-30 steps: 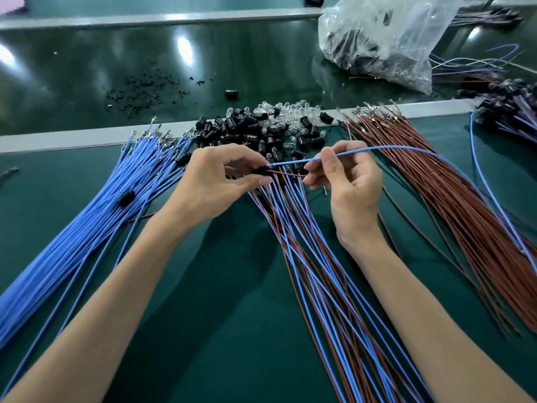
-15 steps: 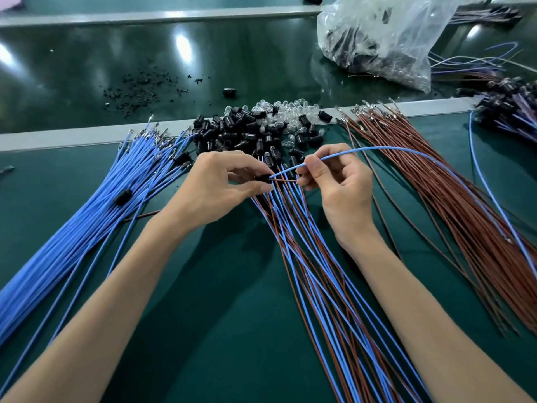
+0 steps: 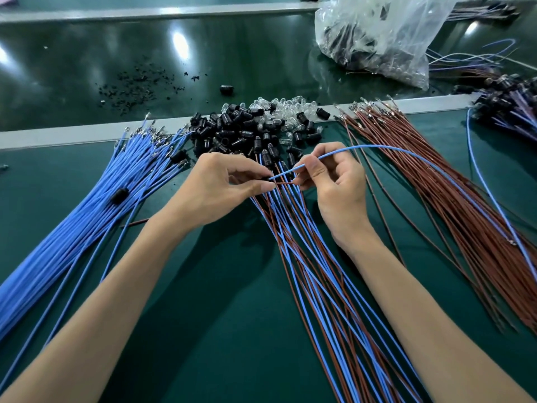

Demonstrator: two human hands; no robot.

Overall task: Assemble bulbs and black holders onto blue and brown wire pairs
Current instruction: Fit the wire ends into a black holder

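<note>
My left hand [image 3: 220, 187] pinches a small black holder [image 3: 266, 178] between thumb and fingertips. My right hand [image 3: 334, 181] pinches a blue wire [image 3: 377, 147] near its end, and that end meets the holder. The wire arcs away to the right. A short brown wire [image 3: 286, 184] runs between the two hands just below it. Behind the hands lies a heap of black holders [image 3: 232, 132] mixed with clear bulbs [image 3: 290, 107]. Under the hands a fan of joined blue and brown wire pairs [image 3: 313, 274] spreads toward me.
A thick bundle of blue wires [image 3: 87, 216] lies at left, one black holder [image 3: 119, 195] on it. Brown wires [image 3: 453, 199] fan out at right. A clear plastic bag [image 3: 377, 36] sits at back right, finished pieces [image 3: 511, 109] at far right, black crumbs [image 3: 136, 88] behind a grey rail [image 3: 58, 135].
Both hands stay close together over the wire pairs. The blue wire's end has come in to the holder in my left hand.
</note>
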